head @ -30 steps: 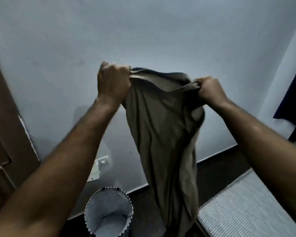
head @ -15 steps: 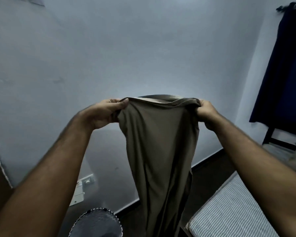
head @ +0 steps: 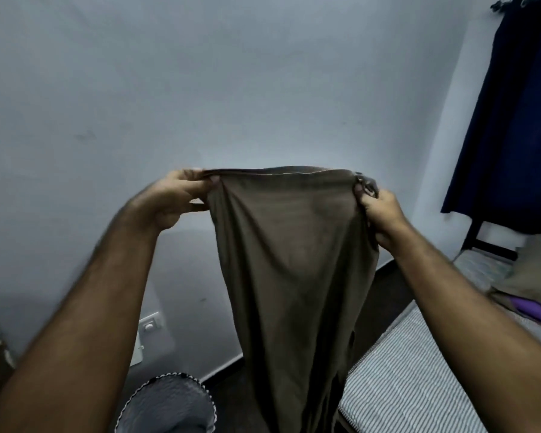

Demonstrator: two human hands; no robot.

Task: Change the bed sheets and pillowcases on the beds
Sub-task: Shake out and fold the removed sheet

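- Nearest, low in the head view, a round laundry basket [head: 169, 404] with a scalloped rim stands on the floor by the wall, and the bare striped mattress [head: 413, 379] of the bed lies at the lower right; the bed looks stripped, so the changing seems well under way.
- Between them hangs the olive-brown pillowcase [head: 294, 260], held up in the air in front of the person, its lower end dropping out of view between basket and mattress; whether it is a used or a fresh one I cannot tell.
- The left hand [head: 175, 198] pinches the left corner of its top edge, thumb and fingers [head: 214, 180] closed on the cloth; the right hand [head: 378, 214] grips the right corner, fingers curled round a bunched fold; the edge is drawn taut between them.
- The step in hand looks like spreading the case by its opening; the next move probably calls for keeping both corners held, then either feeding a pillow in or dropping the case into the basket.
- Farther off, folded bedding [head: 531, 273] and a purple item lie at the bed's far end; a dark blue curtain [head: 519, 120] hangs beside the pale wall [head: 231, 89].
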